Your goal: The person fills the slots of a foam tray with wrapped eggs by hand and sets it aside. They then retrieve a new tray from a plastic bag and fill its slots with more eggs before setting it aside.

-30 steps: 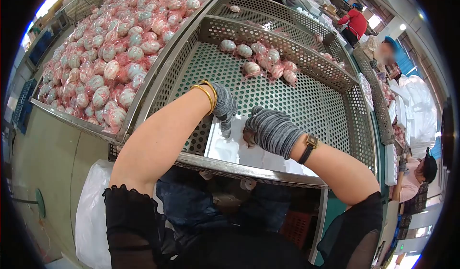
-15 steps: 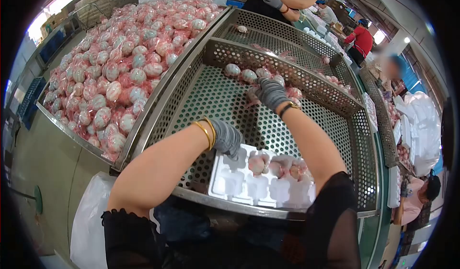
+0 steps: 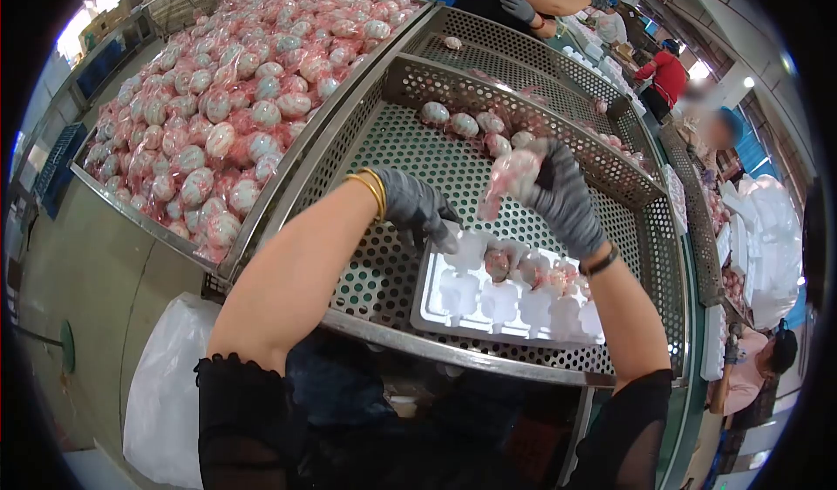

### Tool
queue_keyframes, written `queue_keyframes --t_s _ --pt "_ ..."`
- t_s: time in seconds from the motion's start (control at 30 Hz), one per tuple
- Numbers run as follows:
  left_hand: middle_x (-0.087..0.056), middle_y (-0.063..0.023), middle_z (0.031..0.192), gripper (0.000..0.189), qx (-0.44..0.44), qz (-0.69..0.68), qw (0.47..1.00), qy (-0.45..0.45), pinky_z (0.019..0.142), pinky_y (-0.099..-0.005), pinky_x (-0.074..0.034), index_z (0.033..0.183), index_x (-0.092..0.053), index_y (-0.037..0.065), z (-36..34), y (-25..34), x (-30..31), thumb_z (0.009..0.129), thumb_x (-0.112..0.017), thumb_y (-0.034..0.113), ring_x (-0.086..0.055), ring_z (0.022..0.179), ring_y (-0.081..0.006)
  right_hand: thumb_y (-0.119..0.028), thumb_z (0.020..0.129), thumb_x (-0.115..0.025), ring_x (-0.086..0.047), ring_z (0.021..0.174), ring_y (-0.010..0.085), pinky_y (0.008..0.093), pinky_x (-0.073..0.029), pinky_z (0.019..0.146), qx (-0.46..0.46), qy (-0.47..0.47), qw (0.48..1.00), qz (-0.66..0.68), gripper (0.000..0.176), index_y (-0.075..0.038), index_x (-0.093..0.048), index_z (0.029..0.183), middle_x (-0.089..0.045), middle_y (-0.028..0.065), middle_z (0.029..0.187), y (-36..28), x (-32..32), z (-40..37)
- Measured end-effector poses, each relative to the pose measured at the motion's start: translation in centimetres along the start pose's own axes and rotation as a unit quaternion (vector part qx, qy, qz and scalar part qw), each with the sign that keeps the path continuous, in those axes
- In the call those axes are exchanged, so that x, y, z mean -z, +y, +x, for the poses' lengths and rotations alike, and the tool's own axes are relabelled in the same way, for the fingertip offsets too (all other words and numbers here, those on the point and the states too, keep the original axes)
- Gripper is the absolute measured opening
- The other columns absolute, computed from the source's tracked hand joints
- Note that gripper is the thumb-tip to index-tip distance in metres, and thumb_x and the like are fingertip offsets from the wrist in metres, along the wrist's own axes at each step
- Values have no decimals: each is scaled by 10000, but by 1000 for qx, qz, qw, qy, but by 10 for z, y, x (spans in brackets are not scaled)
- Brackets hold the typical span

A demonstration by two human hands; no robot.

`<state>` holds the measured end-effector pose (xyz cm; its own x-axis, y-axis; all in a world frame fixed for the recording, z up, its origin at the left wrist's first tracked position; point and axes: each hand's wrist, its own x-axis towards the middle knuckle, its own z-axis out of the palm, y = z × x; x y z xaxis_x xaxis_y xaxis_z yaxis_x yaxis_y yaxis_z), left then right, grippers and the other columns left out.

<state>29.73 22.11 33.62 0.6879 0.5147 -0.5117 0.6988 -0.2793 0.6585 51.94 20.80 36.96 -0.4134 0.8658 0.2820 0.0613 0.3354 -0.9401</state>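
My right hand [image 3: 567,198], in a grey glove, is closed on a plastic-wrapped egg [image 3: 513,174] with red print, raised above the perforated metal floor. The loose wrapper end hangs downward. My left hand [image 3: 420,209], also gloved, grips the upper left corner of a white foam tray [image 3: 462,320]. The tray has moulded cups. Several wrapped eggs [image 3: 497,265] sit in its far row, while the near cups show no eggs. More wrapped eggs [image 3: 464,125] lie along the perforated divider, beyond my right hand.
A large heap of wrapped eggs [image 3: 218,132] fills the metal bin on the left. The perforated metal tray [image 3: 366,268] has raised walls and a divider [image 3: 523,111]. Co-workers stand at the far end and along the right side. A white plastic bag [image 3: 166,394] hangs at lower left.
My right hand has lifted a wrapped egg from the group by the divider and drawn it nearer. The foam tray and my left hand appear farther right and slightly higher.
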Motion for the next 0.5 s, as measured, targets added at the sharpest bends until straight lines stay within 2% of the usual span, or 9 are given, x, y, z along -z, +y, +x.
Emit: queue_keyframes --t_s 0.03,0.07,0.13,0.2,0.23,0.33,0.37,0.47,0.5 --pt "-662 -94 897 523 2 8 1000 -30 772 -315 -472 1159 -558 92 -2 0 2 746 -693 384 -614 853 -174 -138 704 -760 -561 907 129 268 -502 783 47 -24 995 -80 472 -47 -483 1076 -565 39 940 12 1 -12" --pt "-663 -87 906 533 5 17 998 -59 776 -311 -470 1162 -559 99 -4 -1 8 731 -714 372 -610 857 -161 -144 714 -756 -572 883 140 276 -509 776 132 -30 980 -144 492 -48 -475 1107 -564 29 939 15 -14 -25" --pt "-665 -84 938 565 -149 141 975 -83 780 -312 -472 1161 -561 105 6 -14 8 691 -756 349 -606 847 -162 -142 704 -745 -606 822 195 298 -511 744 140 -71 958 -239 436 -36 -518 1060 -588 57 897 5 -33 -46" --pt "-661 -86 954 582 -6 -62 993 -96 780 -313 -472 1175 -552 106 6 -12 4 686 -761 342 -605 844 -167 -150 696 -730 -610 792 239 316 -506 723 85 -97 931 -342 381 -31 -550 1010 -600 97 864 2 -42 -47" --pt "-656 -88 974 606 -21 -72 993 -93 784 -315 -471 1194 -538 106 8 -17 2 685 -764 344 -602 860 -174 -154 692 -722 -612 777 261 325 -504 712 57 -109 911 -393 355 -29 -567 985 -606 117 847 0 -44 -48" --pt "-646 -96 1013 657 -39 -79 991 -96 794 -323 -468 1229 -507 94 13 -27 2 683 -767 350 -594 894 -186 -151 678 -711 -614 783 283 330 -504 690 -39 -210 883 -419 333 -42 -584 965 -608 129 849 -12 -44 -37" --pt "-646 -97 1001 639 -45 -57 992 -108 787 -326 -469 1210 -519 81 16 -30 2 687 -762 355 -594 887 -191 -169 692 -701 -610 743 291 343 -500 675 -25 -234 859 -454 317 -42 -588 960 -610 134 819 -18 -45 -34" --pt "-649 -93 951 578 -50 -1 990 -131 755 -329 -472 1139 -561 53 23 -34 0 701 -743 383 -595 850 -194 -194 694 -698 -603 711 306 361 -493 666 38 -264 858 -439 325 -36 -587 955 -610 138 773 -22 -49 -33" --pt "-649 -87 928 553 -44 13 990 -132 737 -324 -474 1108 -580 51 25 -34 -1 706 -734 400 -596 827 -188 -221 688 -701 -604 734 313 372 -488 684 -1 -270 851 -450 341 -33 -585 948 -604 147 738 -26 -52 -32"
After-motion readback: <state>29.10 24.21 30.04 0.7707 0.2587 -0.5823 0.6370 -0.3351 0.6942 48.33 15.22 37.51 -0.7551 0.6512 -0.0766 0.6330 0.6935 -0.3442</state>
